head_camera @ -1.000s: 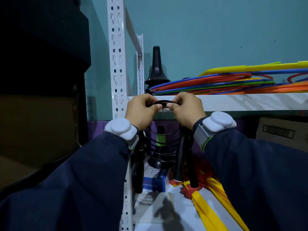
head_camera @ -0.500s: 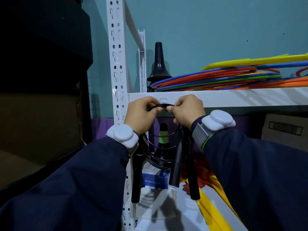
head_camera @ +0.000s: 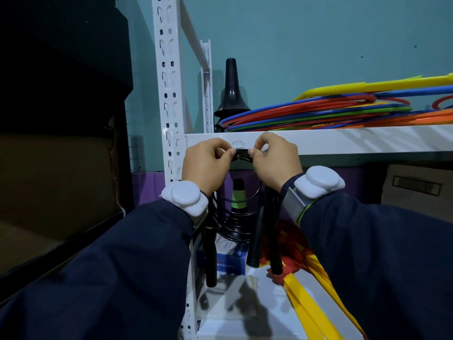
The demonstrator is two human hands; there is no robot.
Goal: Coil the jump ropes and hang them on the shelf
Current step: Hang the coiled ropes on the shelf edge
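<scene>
Nearest the camera, two dark blue sleeves [head_camera: 117,266] reach forward, each wrist carrying a white band device [head_camera: 185,198]. The left hand [head_camera: 204,165] and right hand [head_camera: 275,163] meet at the front edge of the white shelf [head_camera: 343,141], the fingers of each pinched tight on the top of a coiled black jump rope [head_camera: 241,153]. That pinched section sits right at a small clear hook [head_camera: 237,144] stuck to the shelf edge; whether the rope rests on the hook cannot be told. The coil's loops hang below the hands, and its black handles [head_camera: 255,244] dangle down over the lower shelf.

On that lower shelf lie a blue box [head_camera: 228,260], yellow straps [head_camera: 308,298] with red material beside them, and a black cone with a green band [head_camera: 239,204] seen through the coil. Further right a cardboard box [head_camera: 416,187] stands closed, its contents hidden.

On the upper shelf, flat coloured hoops [head_camera: 318,111] are stacked, with a black cone [head_camera: 231,89] behind them by the perforated white upright [head_camera: 168,94].
</scene>
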